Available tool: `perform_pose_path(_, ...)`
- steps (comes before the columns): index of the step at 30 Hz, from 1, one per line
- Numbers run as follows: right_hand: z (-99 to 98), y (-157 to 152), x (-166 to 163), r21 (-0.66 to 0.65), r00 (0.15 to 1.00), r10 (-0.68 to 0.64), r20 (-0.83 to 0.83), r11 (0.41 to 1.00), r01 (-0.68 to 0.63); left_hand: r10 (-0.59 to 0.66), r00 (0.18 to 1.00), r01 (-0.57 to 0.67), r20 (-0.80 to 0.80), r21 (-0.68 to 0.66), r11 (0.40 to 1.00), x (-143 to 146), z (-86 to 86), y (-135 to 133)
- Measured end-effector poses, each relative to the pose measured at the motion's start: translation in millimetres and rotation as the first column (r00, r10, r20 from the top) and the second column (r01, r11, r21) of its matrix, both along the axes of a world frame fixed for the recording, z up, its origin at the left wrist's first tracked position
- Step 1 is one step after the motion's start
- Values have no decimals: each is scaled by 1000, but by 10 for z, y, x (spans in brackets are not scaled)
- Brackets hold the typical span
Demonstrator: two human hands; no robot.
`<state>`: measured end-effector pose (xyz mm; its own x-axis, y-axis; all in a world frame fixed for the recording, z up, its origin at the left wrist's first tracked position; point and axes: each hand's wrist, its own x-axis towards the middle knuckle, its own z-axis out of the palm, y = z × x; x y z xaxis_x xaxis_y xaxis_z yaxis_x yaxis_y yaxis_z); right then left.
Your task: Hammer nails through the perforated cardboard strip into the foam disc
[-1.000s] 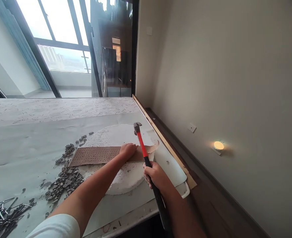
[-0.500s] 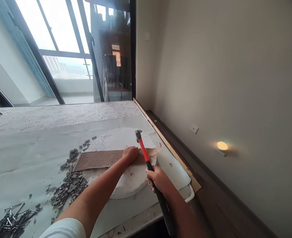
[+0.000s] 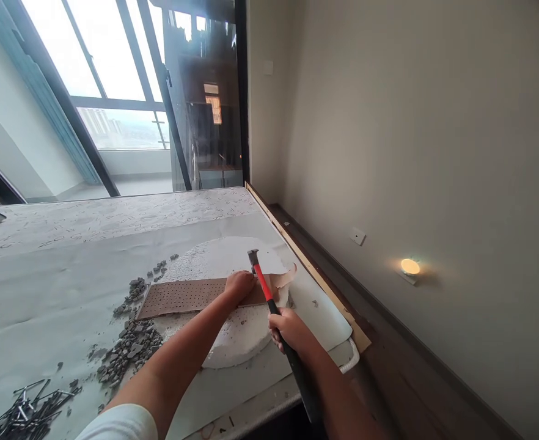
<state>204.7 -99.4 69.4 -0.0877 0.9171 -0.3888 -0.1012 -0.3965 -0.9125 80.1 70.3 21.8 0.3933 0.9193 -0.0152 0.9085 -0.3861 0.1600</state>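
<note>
My right hand (image 3: 288,327) grips the black end of a red-handled hammer (image 3: 263,283); its steel head is low over the right end of a brown perforated strip (image 3: 182,296). My left hand (image 3: 239,283) presses down on that strip next to the hammer head, fingers bunched, perhaps pinching something too small to make out. The strip lies across a round white foam disc (image 3: 233,330) on the paper-covered table (image 3: 44,269).
Grey stone chips (image 3: 129,342) are scattered left of the disc. A heap of dark nails (image 3: 22,412) lies at the near left. A wooden batten (image 3: 306,269) runs along the table's right edge beside the wall. A wall light (image 3: 409,266) glows on the right.
The hammer head has come down from above the disc to just over the strip by my left fingers. The view has shifted slightly.
</note>
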Motion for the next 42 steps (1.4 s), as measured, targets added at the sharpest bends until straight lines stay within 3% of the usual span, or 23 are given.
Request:
perform_pose_path(6,79,-26,1,91,998,16,-63,996,-10,-129,989,126,76,38,991,-157,7,36)
perform_pose_path(11,35,-2,-31,-62,1000,11,12,998,-10,-176,956,142,236,152,978,-298,160,14)
perform_pose_path(15,18,-15,-46,52,999,45,-27,998,-43,-175,909,78,378,256,963,-449,306,-136)
perform_pose_path(18,-7,-13,-74,-2,998,21,-58,1000,-21,-142,875,13,464,270,963,-644,398,-326)
perform_pose_path(21,-62,1,-109,-81,998,5,-67,997,-10,-93,844,-74,527,287,955,-948,486,-538)
perform_pose_path(25,-135,-21,-128,-35,994,11,-105,999,-15,-7,815,-237,579,344,909,-1508,532,-836)
perform_pose_path(32,-198,-71,-141,-65,988,30,-149,997,-40,281,768,-514,576,291,807,-2444,283,-1366)
perform_pose_path(38,-191,-92,-107,-14,987,19,-162,1000,-22,445,780,-571,441,209,794,-3008,-51,-1656)
perform_pose_path(42,-273,-63,-115,-69,987,15,-161,997,-26,492,786,-583,375,183,792,-3150,-174,-1762)
